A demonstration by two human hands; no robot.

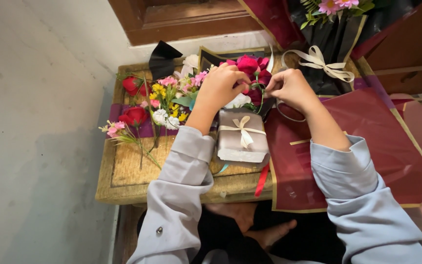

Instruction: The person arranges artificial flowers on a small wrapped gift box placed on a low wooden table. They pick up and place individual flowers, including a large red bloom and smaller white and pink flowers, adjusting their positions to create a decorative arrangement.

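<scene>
I am sitting at a low woven straw-coloured worktop (123, 171) with both of my hands up at its far edge, working on a small cluster of deep pink and red roses with green stems (252, 68). That cluster is lying just beyond the small grey gift box tied with a cream ribbon bow (242, 137), which is sitting in the middle of the worktop and serving as my landmark here.

My left hand (221, 85) is curling over the left side of the roses, fingers bent and closing on the blooms or their stems; the fingertips are tucked out of sight, so I cannot tell exactly what they are pinching. My right hand (291, 88) is bunching its fingers together right beside the roses, pinching something thin near the stems that is too small to make out.

I am judging the roses to be light and soft, with petals that would bruise or drop if squeezed, so the stems just under the heads look like the safer place to hold.

To the left of the grey box, loose flowers are lying scattered: red roses (134, 116), small yellow blossoms (159, 90), white ones (164, 117) and pale pink sprigs (116, 128). To the right of the box, a sheet of dark red wrapping paper with a gold border (367, 142) is draping over the worktop's edge. Beyond and to the right of the box, a finished bouquet in black wrapping with a cream ribbon bow (321, 61) is leaning. A thin red ribbon (262, 180) is hanging off the edge nearest me, below the box.
</scene>
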